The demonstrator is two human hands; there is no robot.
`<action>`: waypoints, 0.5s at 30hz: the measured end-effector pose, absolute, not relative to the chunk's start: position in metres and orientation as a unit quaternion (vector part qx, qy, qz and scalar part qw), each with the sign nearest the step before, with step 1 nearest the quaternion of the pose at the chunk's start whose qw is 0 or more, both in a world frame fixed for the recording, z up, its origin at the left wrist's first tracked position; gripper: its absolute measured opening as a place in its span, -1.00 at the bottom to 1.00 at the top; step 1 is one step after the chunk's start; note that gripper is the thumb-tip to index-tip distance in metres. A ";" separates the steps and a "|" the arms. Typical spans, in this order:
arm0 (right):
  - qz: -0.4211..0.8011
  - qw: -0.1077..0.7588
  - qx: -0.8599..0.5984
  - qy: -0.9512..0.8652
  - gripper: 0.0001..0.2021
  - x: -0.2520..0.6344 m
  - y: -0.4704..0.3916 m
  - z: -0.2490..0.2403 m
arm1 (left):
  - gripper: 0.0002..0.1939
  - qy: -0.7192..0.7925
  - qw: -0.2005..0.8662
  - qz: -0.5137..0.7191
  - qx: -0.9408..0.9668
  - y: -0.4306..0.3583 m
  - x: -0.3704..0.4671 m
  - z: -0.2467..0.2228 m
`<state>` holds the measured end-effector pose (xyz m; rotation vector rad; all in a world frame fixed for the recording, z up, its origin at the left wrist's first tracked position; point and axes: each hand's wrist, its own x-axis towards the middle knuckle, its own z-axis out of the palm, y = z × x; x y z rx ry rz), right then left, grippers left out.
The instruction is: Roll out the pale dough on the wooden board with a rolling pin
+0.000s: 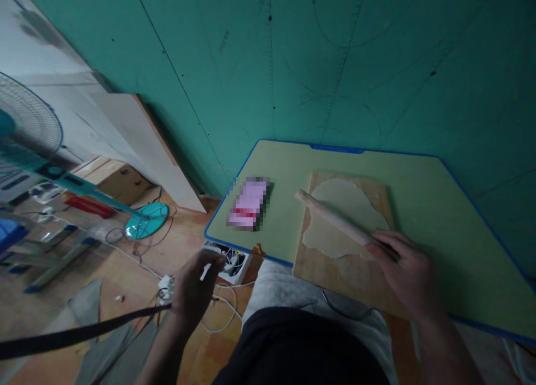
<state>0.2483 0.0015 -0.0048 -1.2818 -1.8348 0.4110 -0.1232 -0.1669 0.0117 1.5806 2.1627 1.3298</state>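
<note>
A thin, uneven sheet of dough (335, 206) lies flat on a wooden board (307, 262), which rests on the green table (288, 161). Across the dough, slanting from upper left to lower right, is a wooden rolling pin (335, 217). My right hand (404, 267) grips the pin's lower right end, with fingers wrapped round it. My left hand (199, 284) hangs in the air left of the board, off the table's front edge. Its fingers are bent together, and whether anything small is between them cannot be made out.
A blurred-out pink phone-like object (250, 203) lies on the table's left part. On the floor at left are a standing fan's base (146, 220), a cardboard box (113, 175) and cables. A dark strap (84, 333) runs to my left wrist.
</note>
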 end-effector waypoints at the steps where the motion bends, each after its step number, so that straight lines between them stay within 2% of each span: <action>1: 0.161 0.419 -0.513 -0.732 -0.64 0.249 0.002 -0.006 | -0.72 0.741 0.092 0.430 0.508 -0.175 -0.125 0.000; 8: 0.155 0.411 -0.507 -0.742 -0.63 0.250 0.005 -0.009 | -0.62 0.801 0.182 0.356 0.446 -0.200 -0.120 -0.094; 15: 0.155 0.412 -0.503 -0.744 -0.64 0.252 0.005 -0.007 | -0.74 0.841 0.242 0.239 0.421 -0.217 -0.127 -0.141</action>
